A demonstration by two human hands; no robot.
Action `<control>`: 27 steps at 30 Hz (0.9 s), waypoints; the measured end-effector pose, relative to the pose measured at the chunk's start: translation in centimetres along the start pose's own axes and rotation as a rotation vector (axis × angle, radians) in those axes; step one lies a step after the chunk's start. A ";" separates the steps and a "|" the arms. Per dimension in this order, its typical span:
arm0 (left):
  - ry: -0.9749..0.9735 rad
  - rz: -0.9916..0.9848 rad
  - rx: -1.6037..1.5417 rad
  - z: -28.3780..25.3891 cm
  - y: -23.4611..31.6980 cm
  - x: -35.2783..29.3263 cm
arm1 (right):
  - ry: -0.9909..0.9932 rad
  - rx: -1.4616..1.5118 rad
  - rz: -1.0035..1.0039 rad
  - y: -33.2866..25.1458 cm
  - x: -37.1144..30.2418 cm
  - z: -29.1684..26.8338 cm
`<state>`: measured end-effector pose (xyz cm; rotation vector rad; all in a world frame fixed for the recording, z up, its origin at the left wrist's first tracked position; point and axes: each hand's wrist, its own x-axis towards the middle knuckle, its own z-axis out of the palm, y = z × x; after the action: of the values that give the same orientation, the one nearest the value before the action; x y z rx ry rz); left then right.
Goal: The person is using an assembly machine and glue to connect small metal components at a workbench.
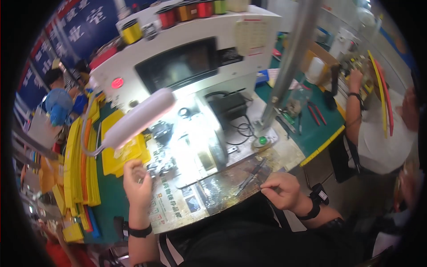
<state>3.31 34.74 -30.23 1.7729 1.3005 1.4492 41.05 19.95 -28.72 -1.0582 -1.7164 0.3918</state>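
My left hand [138,183] is raised at the left front of the bench, next to a cluster of small shiny metal parts [163,165]. Its fingers are curled together; a tiny glint shows between them, too small to name. Over the bench's right front edge is my right hand [283,190], thumb and fingertips pressed together in a pinch. What the pinch holds, if anything, is hidden. Slim pointed tools like tweezers [251,178] lie on the worn work surface [218,189] just left of it. A brightly lit machine part [202,153] stands between and beyond my hands.
A white machine housing [249,26] with a dark screen [178,64] rises ahead, thread spools on top. A lamp [142,118] hangs over a yellow tray [113,147]. A metal post [289,62] stands right, near red-handled pliers [315,115]. Another person's arm [353,107] works at far right.
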 end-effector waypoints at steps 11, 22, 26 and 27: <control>-0.118 0.112 0.074 0.3 1.4 0.3 | -0.078 0.136 -0.082 -2.0 2.7 6.2; -0.121 -0.086 -0.129 0.7 0.9 -0.5 | -0.244 0.471 0.241 -3.2 4.3 14.1; -0.184 -0.007 -0.115 1.0 0.7 -0.5 | -0.125 0.741 0.430 -3.0 7.1 17.5; -0.273 -0.004 -0.054 0.8 0.6 -0.6 | -0.025 0.814 0.456 -3.3 8.0 18.3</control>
<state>4.28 34.06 -30.20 1.8547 1.1131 1.1785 22.78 28.58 -29.17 -0.8054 -1.1268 1.2694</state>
